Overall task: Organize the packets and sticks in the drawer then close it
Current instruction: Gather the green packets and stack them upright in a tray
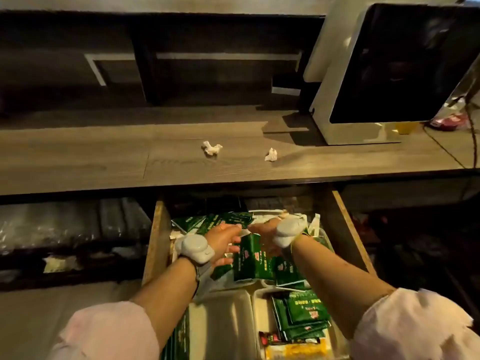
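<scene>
Both forearms reach fwd from the bottom of the frame into the open wooden drawer (155, 242) at ctr-bottom. Pale pink sleeves (109, 331) are pushed up near the elbows. A grey wrist-worn device (194, 248) sits on the left wrist & a matching device (288, 229) on the right.

The left hand (223, 242) points right, its fingers (231, 249) spread & roughly straight, laid against the left face of an upright stack of dark green foil packets (249, 258). Its grip is loose, not wrapped round anything. The right hand (263, 233) comes in from the opposite side, back to the camera, against the stack's right side. Its fingers drop behind the packets, so can't tell how far that grip is closed or whether it has real hold.

The stack stands btw the two hands, in the middle part of a white moulded tray (228, 305) inside the drawer. Loose green packets (207, 222) lie jumbled above the hands. A second pile of green packets (304, 315) fills the near-right compartment, w/ a yellow packet (298, 350) & a red-and-black sachet (270, 339) near the bottom edge. Print is too blurred to read.

The drawer's back is in shadow under the grey wood-grain desk (104, 157); contents there are hard to make out. On the desk lie a crumpled white paper scrap (211, 149) & a smaller paper scrap (271, 155). A white-cased dark screen (389, 74) at upper right is cut off by the frame.
</scene>
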Demonstrator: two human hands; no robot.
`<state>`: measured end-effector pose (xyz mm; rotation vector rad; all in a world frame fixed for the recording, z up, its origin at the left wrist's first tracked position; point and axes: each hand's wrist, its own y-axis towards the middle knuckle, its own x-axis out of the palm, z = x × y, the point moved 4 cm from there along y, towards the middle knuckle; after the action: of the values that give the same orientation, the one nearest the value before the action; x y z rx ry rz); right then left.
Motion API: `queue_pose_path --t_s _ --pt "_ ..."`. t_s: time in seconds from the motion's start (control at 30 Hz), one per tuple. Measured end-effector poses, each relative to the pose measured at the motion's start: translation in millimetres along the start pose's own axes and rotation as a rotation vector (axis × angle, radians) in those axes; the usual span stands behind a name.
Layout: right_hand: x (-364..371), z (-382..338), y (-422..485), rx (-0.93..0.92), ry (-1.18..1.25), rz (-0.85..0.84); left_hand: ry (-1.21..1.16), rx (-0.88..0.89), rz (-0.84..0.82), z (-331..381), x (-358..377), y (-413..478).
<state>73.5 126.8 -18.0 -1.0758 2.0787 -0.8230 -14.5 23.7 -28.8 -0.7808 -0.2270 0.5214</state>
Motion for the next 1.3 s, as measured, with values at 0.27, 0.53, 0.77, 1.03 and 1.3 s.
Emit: queue_pose_path --t_s 0.27,0.53,0.77,1.03,1.3 --pt "24.2 45.5 70.5 -0.005 -0.792 -0.015 0.030 -0.051 0.156 -73.6 -10.6 66.5" --pt "6.8 42.3 112.0 -0.197 -1.017 0.114 0.041 0.063 0.196 -80.1 -11.5 89.3" --pt "2.3 11.1 75.6 -0.340 -0.927 0.107 0.068 0.218 0.206 -68.7 -14.4 88.5" --pt "-2.8 14.6 31.2 -0.418 -0.508 0.267 -0.042 0.294 0.204 -75.1 -19.3 73.0" --pt "35.4 45.3 32.7 -0.377 0.165 0.016 -0.384 0.381 0.168 -89.3 -26.8 46.0"
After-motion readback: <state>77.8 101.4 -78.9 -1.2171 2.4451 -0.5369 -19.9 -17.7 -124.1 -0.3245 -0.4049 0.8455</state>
